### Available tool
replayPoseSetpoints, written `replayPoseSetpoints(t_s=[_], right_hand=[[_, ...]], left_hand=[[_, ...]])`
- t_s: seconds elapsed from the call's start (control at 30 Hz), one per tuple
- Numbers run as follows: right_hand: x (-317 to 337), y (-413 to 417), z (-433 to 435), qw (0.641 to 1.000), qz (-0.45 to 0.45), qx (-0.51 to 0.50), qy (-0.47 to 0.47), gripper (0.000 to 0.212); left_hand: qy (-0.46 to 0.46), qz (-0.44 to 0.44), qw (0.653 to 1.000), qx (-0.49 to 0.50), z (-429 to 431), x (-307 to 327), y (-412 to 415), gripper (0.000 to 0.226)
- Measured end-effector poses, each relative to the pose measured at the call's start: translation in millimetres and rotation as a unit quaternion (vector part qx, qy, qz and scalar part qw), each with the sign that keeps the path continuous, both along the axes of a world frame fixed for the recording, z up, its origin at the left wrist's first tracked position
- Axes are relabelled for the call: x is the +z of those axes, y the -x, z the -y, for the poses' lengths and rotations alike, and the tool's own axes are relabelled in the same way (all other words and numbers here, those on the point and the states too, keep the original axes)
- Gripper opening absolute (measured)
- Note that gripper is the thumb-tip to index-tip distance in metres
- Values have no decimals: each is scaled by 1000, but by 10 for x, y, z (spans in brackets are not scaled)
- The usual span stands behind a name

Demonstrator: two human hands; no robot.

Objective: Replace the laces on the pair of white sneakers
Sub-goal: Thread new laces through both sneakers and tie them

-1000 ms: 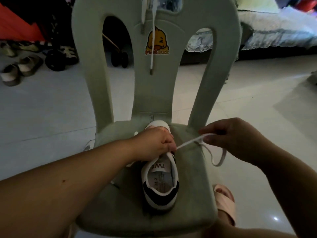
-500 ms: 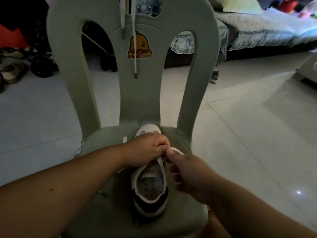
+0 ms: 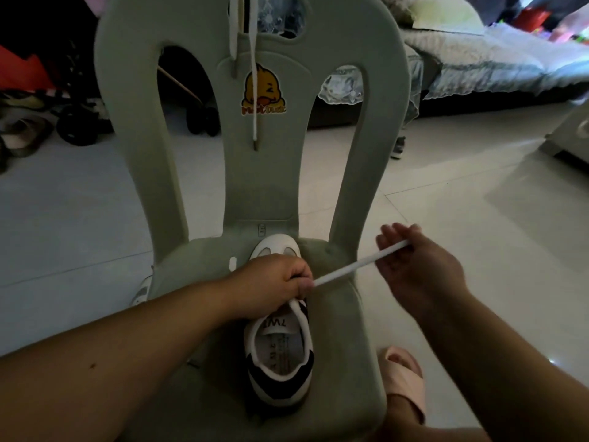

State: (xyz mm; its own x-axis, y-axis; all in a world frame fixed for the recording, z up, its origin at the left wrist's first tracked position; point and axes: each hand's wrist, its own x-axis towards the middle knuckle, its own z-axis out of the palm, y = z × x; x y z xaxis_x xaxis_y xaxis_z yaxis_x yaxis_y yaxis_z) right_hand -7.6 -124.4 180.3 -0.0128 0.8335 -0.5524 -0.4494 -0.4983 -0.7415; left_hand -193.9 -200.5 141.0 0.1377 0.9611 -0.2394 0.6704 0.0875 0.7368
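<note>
- The sneaker [image 3: 280, 349], white with a dark heel band, sits on the seat of a pale green chair [image 3: 357, 362], toe toward the backrest.
- The left hand [image 3: 274, 282] covers the sneaker's upper, its fingers [image 3: 302, 283] curled tight on it at the eyelets.
- A white lace [image 3: 357, 264] comes out from under those fingers and runs taut up and to the right.
- The right hand [image 3: 417, 269] is raised beside the seat. Its fingers are closed on the lace's far end, though blur hides the exact grip.
- A second lace [image 3: 254, 100] hangs over the backrest, across a duck sticker [image 3: 263, 90].
- A pink slipper [image 3: 403, 374] is on the floor [image 3: 478, 202] right of the seat.
</note>
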Motion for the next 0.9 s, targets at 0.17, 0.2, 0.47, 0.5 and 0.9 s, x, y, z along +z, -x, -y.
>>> replayPoseSetpoints(t_s=[0.17, 0.2, 0.47, 0.5, 0.9], right_hand=[[-23, -320, -309, 997, 24, -73, -31, 20], [-24, -368, -349, 996, 20, -86, -34, 20], [69, -688, -482, 984, 22, -158, -80, 16], [86, -725, -497, 982, 22, -167, -86, 16], [202, -667, -337, 980, 129, 18, -151, 13]], left_hand=[[-17, -51, 998, -16, -13, -23, -18, 18], [-20, -56, 998, -16, -18, -23, -26, 17], [-46, -79, 996, 1, -8, -93, -51, 18], [-49, -80, 996, 2, -1, -93, -55, 19], [-70, 7, 979, 191, 90, 154, -25, 10]])
